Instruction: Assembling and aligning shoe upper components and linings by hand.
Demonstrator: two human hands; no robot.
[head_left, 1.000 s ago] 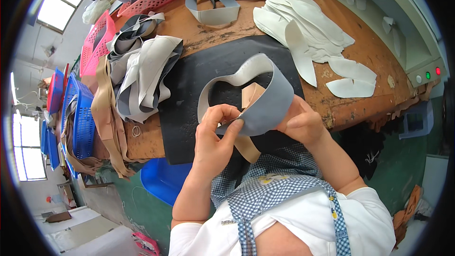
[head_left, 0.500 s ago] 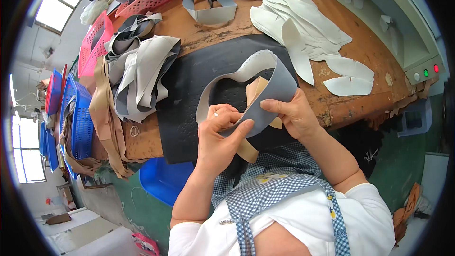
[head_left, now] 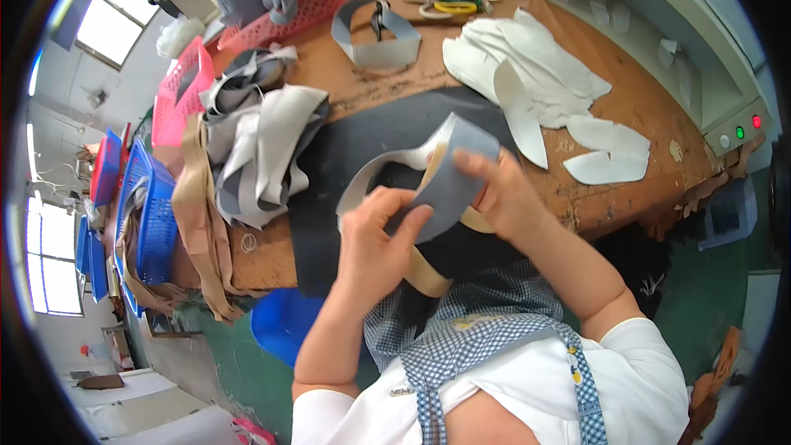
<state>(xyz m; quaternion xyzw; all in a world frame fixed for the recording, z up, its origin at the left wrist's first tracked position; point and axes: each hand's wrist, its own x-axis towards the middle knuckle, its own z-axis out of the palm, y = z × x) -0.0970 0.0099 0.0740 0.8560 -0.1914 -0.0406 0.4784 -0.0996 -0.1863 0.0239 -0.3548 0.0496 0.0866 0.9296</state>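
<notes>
A grey-blue strip bent into a loop [head_left: 465, 185], pale on its inner side, is held between my two hands over a black mat [head_left: 329, 169]. My left hand [head_left: 381, 235] pinches its lower edge, thumb on the outer face and fingers behind. My right hand [head_left: 504, 198] grips the right side, slightly blurred, thumb on the outer face. A beige strip [head_left: 428, 278] shows inside the loop and hangs below it near my apron; how the two are joined is hidden.
Grey and pale strips [head_left: 264, 156] and beige strips [head_left: 198, 206] pile at the left, beside pink [head_left: 180, 91] and blue baskets [head_left: 152, 222]. White cut pieces [head_left: 540, 70] lie at the right. Behind are another grey loop [head_left: 381, 51] and yellow-handled scissors [head_left: 456, 7]. A machine housing [head_left: 733, 136] borders the right.
The loop has tilted and narrowed in view as my right hand shifted on its right side. Both hands keep hold. The whole view has moved slightly, so the table appears lower.
</notes>
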